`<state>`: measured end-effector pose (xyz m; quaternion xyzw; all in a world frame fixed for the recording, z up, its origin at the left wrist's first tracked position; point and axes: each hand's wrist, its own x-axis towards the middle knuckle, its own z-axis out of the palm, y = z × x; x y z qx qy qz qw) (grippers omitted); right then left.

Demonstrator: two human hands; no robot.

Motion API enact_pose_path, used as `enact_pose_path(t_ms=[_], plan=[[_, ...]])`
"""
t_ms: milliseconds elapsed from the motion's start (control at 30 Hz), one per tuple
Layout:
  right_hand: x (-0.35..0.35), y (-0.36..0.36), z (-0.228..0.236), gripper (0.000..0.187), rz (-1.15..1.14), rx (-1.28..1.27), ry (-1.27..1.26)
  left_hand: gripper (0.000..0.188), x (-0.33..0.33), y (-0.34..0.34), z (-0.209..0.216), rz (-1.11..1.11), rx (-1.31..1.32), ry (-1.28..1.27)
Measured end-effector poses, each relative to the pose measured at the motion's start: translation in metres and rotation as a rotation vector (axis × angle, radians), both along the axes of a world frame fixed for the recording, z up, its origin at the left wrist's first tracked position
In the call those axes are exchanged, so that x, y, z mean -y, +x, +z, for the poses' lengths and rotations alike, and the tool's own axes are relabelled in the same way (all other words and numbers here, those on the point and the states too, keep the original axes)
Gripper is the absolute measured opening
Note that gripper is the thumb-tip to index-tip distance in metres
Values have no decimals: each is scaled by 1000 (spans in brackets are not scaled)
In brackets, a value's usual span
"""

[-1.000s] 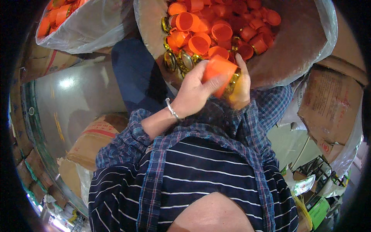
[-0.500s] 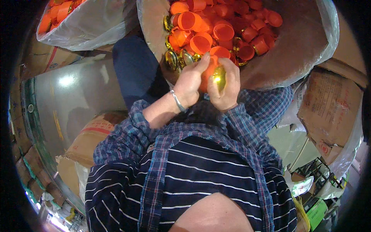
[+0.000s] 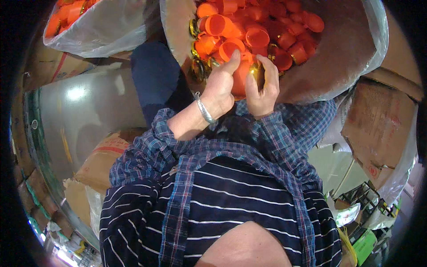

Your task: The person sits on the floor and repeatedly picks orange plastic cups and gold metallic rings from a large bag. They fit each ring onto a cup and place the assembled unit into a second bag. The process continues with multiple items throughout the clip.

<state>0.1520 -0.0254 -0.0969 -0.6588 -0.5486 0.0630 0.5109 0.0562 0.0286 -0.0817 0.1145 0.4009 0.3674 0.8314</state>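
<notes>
My left hand (image 3: 219, 86), with a silver bangle at its wrist, is closed round an orange plastic cup (image 3: 240, 79) at the near edge of a lined carton. Its thumb points away from me, and most of its fingers are hidden. On the cup's right side, my right hand (image 3: 264, 92) curves its thumb and fingers round a shiny gold round piece (image 3: 254, 70). Whether that piece is joined to the cup cannot be made out. Just beyond both hands lies a heap of orange cups (image 3: 257, 37), several with gold parts. Gold-rimmed discs (image 3: 198, 70) lie left of them.
The plastic-lined carton (image 3: 344, 53) holding the heap stands right in front of me. Another lined bag (image 3: 104, 38) with orange pieces is at the far left. Brown cartons (image 3: 376, 127) stand at the right, and a taped one (image 3: 104, 155) is by my left elbow.
Both hands have shifted slightly away from me with the orange cup, toward the heap. My right hand's fingers have spread a little, and the gold piece now shows nearer their tips.
</notes>
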Motion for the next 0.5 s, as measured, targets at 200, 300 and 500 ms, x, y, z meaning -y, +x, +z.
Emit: enact_pose_path(t_ms=[200,300,500], plan=[[-3,-8,-3,40,-23,-1214,-137,34,25,-8,-3,-27,-560,960],[-3,-7,0,36,-105,-659,-195,34,25,-9,-2,-91,-507,720],[-3,-3,-3,47,70,-86,-78,42,-4,-14,-1,43,29,-6]])
